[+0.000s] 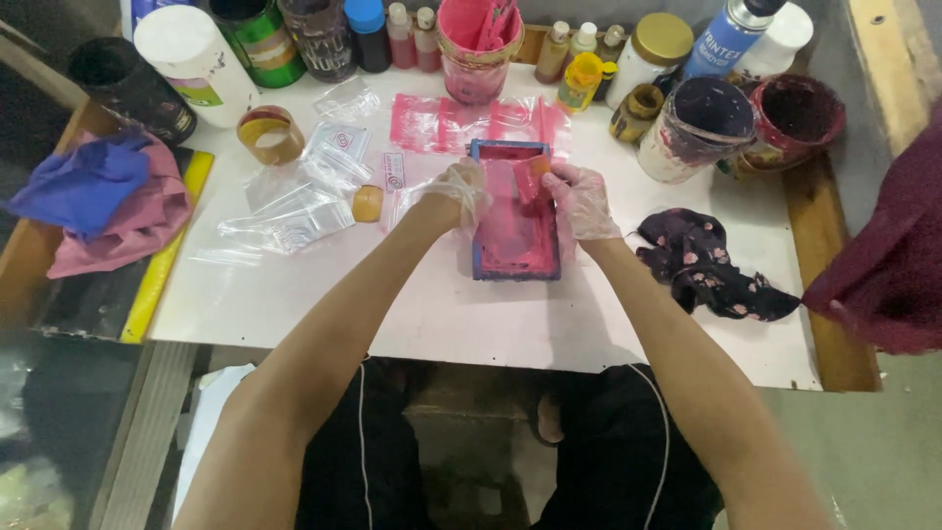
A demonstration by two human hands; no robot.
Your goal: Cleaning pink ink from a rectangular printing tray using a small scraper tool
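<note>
A small blue-framed printing screen smeared with pink ink lies flat on the white table. Both my hands wear thin clear gloves. My left hand rests on the frame's upper left edge. My right hand grips a small pink-stained scraper held against the mesh near the frame's top. Pink-stained clear plastic lies on the table just beyond the frame.
Small clear zip bags and a tape roll lie to the left, with blue and pink rags beyond. A dark floral cloth sits right. Ink pots, bottles and a pink bucket line the back edge.
</note>
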